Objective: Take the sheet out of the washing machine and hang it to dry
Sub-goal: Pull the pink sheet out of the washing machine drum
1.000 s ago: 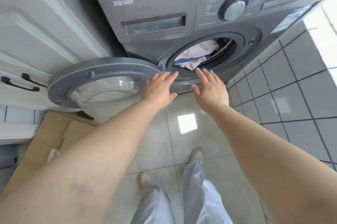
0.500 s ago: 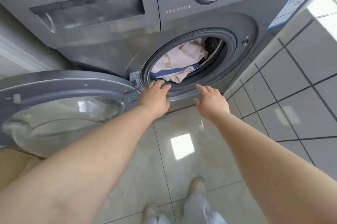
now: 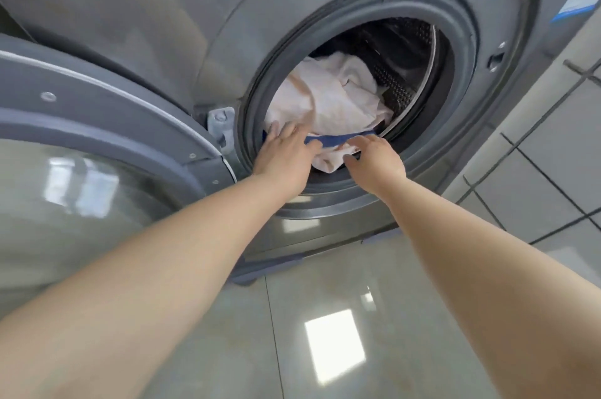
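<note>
So the sheet [image 3: 328, 99] is sitting bunched in the washing machine [image 3: 357, 213] drum mouth, dead ahead of both hands, left hand [image 3: 286, 151] already lying flat on it, right hand [image 3: 374, 154] reaching loose-fingered just beside, neither gripping yet.

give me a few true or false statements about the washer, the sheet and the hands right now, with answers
1. The washing machine door is closed. False: it hangs open to the left of the drum opening.
2. The sheet is still inside the drum. True.
3. The sheet is all dark green. False: it is pale, with a blue band near the front.
4. Both hands reach the front of the opening. True: the left hand touches the sheet and the right hand is at its lower fold.
5. The floor is carpeted. False: it is glossy tile.
</note>
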